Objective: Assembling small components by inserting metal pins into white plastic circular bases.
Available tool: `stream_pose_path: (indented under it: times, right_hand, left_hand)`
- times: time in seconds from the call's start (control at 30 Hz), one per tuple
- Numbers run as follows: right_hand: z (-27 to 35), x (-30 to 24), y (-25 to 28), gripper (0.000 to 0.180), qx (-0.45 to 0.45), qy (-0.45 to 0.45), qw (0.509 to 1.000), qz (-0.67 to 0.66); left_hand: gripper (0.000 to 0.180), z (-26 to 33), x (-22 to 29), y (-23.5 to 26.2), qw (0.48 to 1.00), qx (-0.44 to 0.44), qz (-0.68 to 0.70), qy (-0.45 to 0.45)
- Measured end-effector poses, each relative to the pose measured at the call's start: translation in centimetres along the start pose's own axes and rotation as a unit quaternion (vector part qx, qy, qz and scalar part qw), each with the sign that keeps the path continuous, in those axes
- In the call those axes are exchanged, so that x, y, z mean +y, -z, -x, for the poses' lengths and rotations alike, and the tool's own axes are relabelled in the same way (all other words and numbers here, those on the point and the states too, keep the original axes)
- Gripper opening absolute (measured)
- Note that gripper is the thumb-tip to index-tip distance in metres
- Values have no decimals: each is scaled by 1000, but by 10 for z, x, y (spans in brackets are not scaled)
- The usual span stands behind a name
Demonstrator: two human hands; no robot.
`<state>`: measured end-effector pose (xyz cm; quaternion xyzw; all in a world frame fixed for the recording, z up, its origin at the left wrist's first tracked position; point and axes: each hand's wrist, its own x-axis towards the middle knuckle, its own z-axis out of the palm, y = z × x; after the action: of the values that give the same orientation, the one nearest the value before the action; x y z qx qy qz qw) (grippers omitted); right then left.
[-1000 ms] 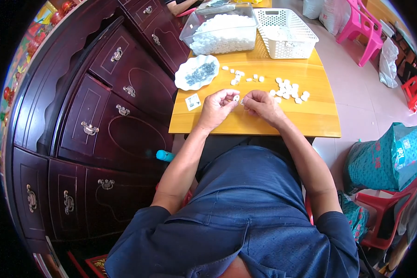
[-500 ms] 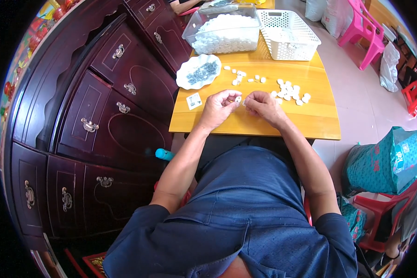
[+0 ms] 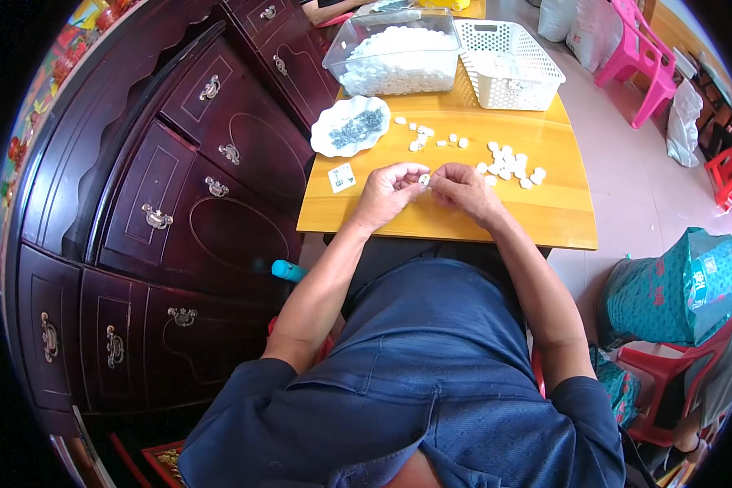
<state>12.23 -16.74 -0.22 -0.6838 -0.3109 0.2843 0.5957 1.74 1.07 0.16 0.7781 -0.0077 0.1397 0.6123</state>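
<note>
Between my two hands, over the near part of the yellow table (image 3: 464, 224), is a small round white piece (image 3: 424, 180). My left hand (image 3: 389, 195) pinches it between thumb and fingers. My right hand (image 3: 460, 191) is closed at the piece's right side; what its fingertips hold is hidden. Past my right hand lies a cluster of rounded white pieces (image 3: 507, 161). Several smaller white pieces (image 3: 419, 138) are scattered farther off. A white scalloped dish (image 3: 324, 130) holds many small dark bits (image 3: 356, 128). Left of my left hand lies a white printed card (image 3: 342, 177).
At the table's far side stand a clear bin (image 3: 398, 81) of white pieces and a white perforated basket (image 3: 520, 96). Dark wooden drawers (image 3: 244, 154) run along the left. A pink chair (image 3: 638, 65) and a teal bag (image 3: 655, 285) are on the right.
My hands have come together, and the right fingertips now meet the white piece held by the left. The piece has shifted slightly right. The scattered pieces on the table look the same.
</note>
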Motion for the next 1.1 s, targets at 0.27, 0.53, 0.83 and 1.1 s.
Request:
stream_pose_path:
  times: [0.27,0.53,0.83,1.1]
  right_hand:
    - [3,-5,-6,19,-21,-27,997,-74]
    - [2,-2,-6,15,-35,-28,989,-141]
    - [4,-11,-10,17,-23,-55,989,-137]
    - [1,-1,-22,17,15,-18,979,-201]
  left_hand:
    - [27,0,1,2,999,-21,29,5]
    - [27,0,6,5,999,-38,13,-9]
    - [26,2,16,-2,999,-17,-5,-48]
    - [33,10,36,-17,915,102,-357,-155]
